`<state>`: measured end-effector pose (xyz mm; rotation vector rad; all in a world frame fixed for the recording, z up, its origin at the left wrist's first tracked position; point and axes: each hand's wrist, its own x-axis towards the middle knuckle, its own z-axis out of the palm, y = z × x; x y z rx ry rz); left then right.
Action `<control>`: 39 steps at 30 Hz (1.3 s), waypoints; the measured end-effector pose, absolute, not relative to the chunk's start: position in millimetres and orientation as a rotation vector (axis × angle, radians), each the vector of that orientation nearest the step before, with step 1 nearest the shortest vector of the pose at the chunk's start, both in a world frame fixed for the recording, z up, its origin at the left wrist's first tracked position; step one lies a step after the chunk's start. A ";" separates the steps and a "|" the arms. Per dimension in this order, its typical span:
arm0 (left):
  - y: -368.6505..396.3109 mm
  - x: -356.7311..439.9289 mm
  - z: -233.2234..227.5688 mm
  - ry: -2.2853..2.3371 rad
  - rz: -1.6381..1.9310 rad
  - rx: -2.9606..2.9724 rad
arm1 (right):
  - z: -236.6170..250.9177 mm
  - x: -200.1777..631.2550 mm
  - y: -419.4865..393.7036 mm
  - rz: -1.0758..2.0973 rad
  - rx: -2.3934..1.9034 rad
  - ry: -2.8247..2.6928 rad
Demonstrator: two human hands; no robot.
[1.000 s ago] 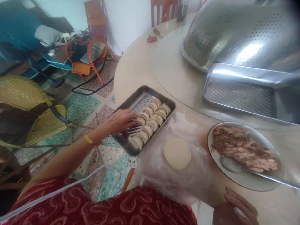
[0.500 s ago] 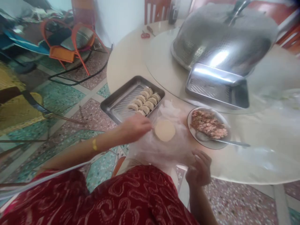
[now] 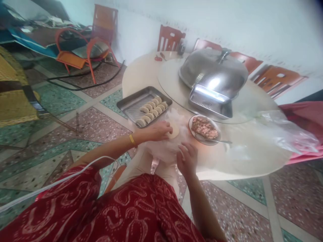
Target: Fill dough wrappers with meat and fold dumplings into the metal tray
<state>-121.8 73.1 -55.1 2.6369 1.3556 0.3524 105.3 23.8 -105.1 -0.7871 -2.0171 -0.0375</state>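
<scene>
A round, pale dumpling wrapper (image 3: 174, 129) lies on a thin, clear plastic sheet (image 3: 161, 148) at the table's near edge. My left hand (image 3: 159, 130), with a yellow band at the wrist, reaches over from the left. Its bent fingers are closed at the wrapper's left edge and cover part of it. Close to the sheet's right side is my right hand (image 3: 187, 158), fingers loosely bent and apart, with nothing visible in them. Beyond my left hand, a metal tray (image 3: 131, 102) holds several folded dumplings (image 3: 153, 109) in two rows.
Right of the wrapper stands a bowl of minced filling (image 3: 205, 127) with a spoon (image 3: 223, 141) in it. Behind are an empty metal tray (image 3: 210, 107) and a large metal dome (image 3: 214, 69) on the turntable. Plastic bags (image 3: 287, 131) lie at right. A white cord (image 3: 63, 181) crosses my left side.
My left hand has moved right, from beside the wrapper to its edge. The right hand's fingers have loosened. The view has tilted up and swung, showing more wall and chairs.
</scene>
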 end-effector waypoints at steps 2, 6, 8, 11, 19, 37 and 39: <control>74.6 -121.6 -57.4 1.361 0.369 2.637 | -104.1 103.3 25.9 -0.026 -0.787 -2.028; 76.3 -122.6 -60.5 1.372 0.396 2.642 | -100.3 97.9 32.4 -0.031 -0.801 -2.045; 77.0 -122.7 -62.2 1.368 0.392 2.649 | -97.8 94.7 36.4 -0.032 -0.809 -2.048; 78.3 -121.7 -64.6 1.361 0.369 2.659 | -95.4 90.9 42.2 -0.023 -0.799 -2.057; 80.5 -120.4 -62.9 1.359 0.326 2.684 | -101.5 89.9 53.1 0.016 -0.834 -2.085; 65.7 -138.6 -58.8 1.483 0.563 2.604 | -93.6 88.1 74.4 0.002 -0.883 -2.243; 54.9 -141.3 -57.2 1.505 0.617 2.574 | -88.4 86.8 80.8 -0.008 -0.876 -2.333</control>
